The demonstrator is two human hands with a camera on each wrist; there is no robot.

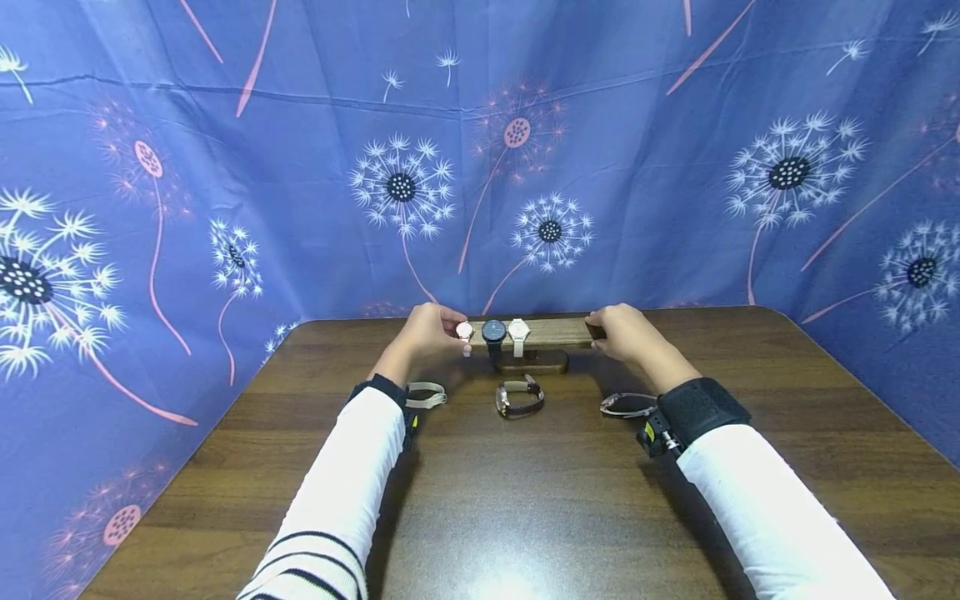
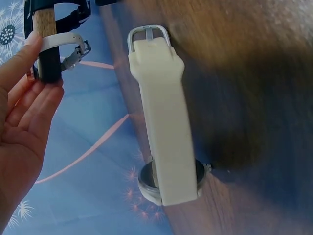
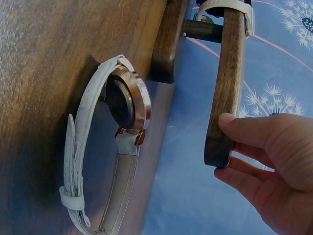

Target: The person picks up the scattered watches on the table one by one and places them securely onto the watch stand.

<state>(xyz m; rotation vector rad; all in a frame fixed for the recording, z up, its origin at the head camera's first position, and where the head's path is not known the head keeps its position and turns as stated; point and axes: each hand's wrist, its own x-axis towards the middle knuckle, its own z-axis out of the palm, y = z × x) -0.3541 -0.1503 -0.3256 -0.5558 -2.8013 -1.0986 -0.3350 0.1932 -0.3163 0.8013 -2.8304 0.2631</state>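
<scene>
A wooden watch stand (image 1: 558,332) spans the space between the two hands, its base (image 1: 551,362) below the bar. My left hand (image 1: 427,332) grips the bar's left end, thumb beside a pale-strapped watch (image 1: 465,332). At the other end, my right hand (image 1: 626,335) pinches the bare wood (image 3: 227,83) between thumb and fingers. A black watch (image 1: 493,332) and a white-strapped watch (image 1: 518,331) also hang on the bar, left of its middle.
Nearer on the brown table (image 1: 510,500) lie a cream-strapped watch (image 2: 166,117) at left, a dark-strapped watch (image 1: 522,409) in the middle and a rose-gold watch with a white strap (image 3: 142,103) at right. A blue dandelion-print cloth (image 1: 637,100) hangs behind.
</scene>
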